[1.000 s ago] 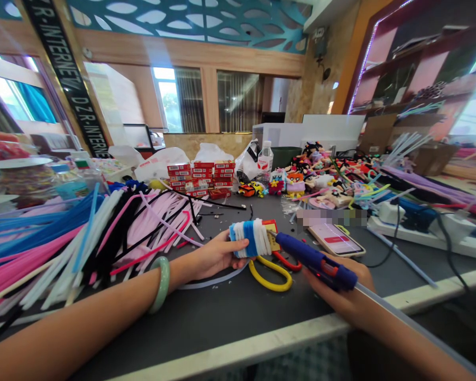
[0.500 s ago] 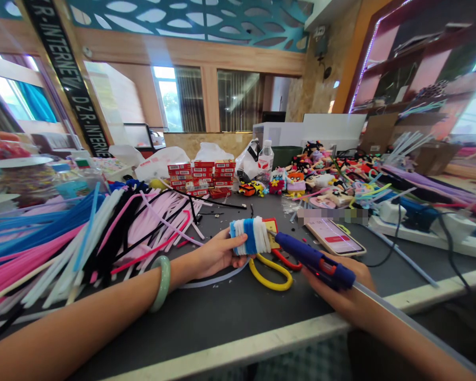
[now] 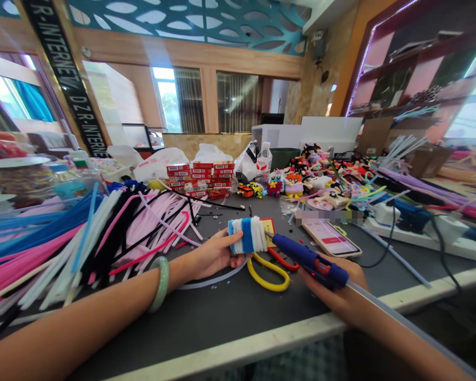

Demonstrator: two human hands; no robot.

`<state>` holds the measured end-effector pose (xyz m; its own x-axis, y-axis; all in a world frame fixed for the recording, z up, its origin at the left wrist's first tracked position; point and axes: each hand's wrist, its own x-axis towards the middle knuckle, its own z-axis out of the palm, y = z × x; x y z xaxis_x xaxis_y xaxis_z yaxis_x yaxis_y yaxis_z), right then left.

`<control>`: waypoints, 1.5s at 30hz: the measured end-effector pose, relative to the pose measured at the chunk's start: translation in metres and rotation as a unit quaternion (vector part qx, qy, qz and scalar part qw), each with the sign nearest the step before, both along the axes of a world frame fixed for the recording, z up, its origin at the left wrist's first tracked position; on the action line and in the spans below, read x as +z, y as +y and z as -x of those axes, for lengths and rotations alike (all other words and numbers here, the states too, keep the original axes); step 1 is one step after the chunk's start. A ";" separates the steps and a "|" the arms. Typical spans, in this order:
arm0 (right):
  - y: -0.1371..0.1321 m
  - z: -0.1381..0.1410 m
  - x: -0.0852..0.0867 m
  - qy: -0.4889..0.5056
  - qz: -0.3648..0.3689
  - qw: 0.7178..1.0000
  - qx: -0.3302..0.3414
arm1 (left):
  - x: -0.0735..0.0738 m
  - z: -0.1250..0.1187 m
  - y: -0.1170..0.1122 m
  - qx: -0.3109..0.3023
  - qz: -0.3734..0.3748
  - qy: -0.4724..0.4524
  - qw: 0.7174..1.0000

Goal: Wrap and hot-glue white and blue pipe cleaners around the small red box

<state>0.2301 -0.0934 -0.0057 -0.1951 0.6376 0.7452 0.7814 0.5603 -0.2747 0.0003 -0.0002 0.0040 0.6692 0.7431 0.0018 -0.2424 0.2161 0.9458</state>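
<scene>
My left hand grips a small roll of white and blue pipe cleaner just above the dark table. A pale green bangle sits on that wrist. My right hand holds a blue glue gun with a red trigger. The gun's nozzle touches the right side of the roll. A clear glue stick sticks out of the back of the gun. Yellow-and-red handled scissors lie on the table under the gun.
A big spread of pink, blue, white and black pipe cleaners covers the left. A phone lies right of the gun, with cables and a white power strip beyond. Red boxes, a bottle and small plush figures crowd the back.
Both hands hold the same pose with the nozzle on the roll. The view has shifted slightly, so everything sits a little higher and further left.
</scene>
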 end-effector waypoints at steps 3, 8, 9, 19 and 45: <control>0.000 -0.001 -0.001 -0.008 0.001 1.000 -0.002 | 0.001 0.000 0.000 -0.006 0.005 -0.016 1.000; 0.000 -0.001 0.000 -0.002 0.020 1.000 0.006 | 0.000 0.001 0.002 -0.011 0.007 -0.015 1.000; 0.000 -0.001 0.000 -0.001 0.024 1.000 0.009 | -0.001 0.001 0.002 -0.012 0.006 -0.014 1.000; -0.001 -0.005 -0.004 -0.010 0.025 1.000 0.017 | -0.002 0.003 0.004 -0.026 0.005 -0.011 1.000; -0.003 -0.004 -0.003 0.010 0.001 1.000 0.013 | -0.005 0.007 0.008 -0.070 -0.001 -0.009 0.997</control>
